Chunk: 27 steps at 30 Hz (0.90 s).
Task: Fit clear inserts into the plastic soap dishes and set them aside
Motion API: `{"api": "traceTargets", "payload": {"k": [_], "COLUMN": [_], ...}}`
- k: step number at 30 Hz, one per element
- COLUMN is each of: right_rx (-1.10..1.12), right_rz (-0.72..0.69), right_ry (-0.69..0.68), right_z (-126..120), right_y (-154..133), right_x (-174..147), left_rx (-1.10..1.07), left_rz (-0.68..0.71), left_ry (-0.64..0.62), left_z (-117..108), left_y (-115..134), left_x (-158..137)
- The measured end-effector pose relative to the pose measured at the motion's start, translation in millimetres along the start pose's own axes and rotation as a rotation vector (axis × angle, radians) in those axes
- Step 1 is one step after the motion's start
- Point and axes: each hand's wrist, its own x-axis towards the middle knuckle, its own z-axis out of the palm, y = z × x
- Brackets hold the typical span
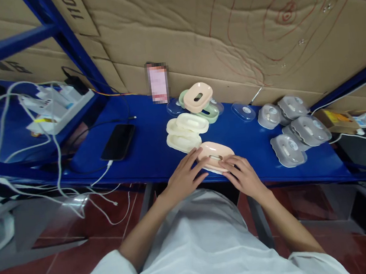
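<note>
Cardboard wall [192,35] reads "110L", partly cut off | blue shelf [152,153] | your left hand [184,177] and right hand [244,176], fingers spread, press a peach oval soap dish [215,153] with slotted top at the front edge.

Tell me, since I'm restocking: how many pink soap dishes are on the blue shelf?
2: one pink soap dish between both hands at the front edge, another stacked on green ones near the cardboard wall. Others may be hidden.
</note>
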Motion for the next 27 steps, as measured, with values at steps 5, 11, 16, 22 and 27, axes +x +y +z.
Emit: {"api": "traceTargets", "payload": {"k": [5, 11, 16, 22, 27], "right_rx": [0.015, 0.032, -0.169, -0.330, -0.209], "right_rz": [0.016, 0.078, 0.434, 0.689, 0.639], "right_ry": [-0.046, -0.035, 0.070, -0.036, 0.041], "right_z": [5.2, -8.5, -10.3, 10.6, 1.4], "right_y": [5.1, 49.1, 142.0, 157.4, 130.7], "right_x": [-9.4, 6.8, 63.7, 78.7, 46.6], "left_rx": [-0.022, 0.010, 0.003, -0.091, -0.163], "left_rz": [-0.007, -0.015, -0.022, -0.051, -0.090], "left_ry": [-0.038, -0.040, 0.013, 0.049, 0.005], "left_z": [3.7, 3.6, 0.6, -2.3, -3.5], "left_y": [-1.5, 0.2, 2.6, 2.3, 1.8], "left_x": [1.1, 2.8, 2.7, -1.2, -2.1]}}
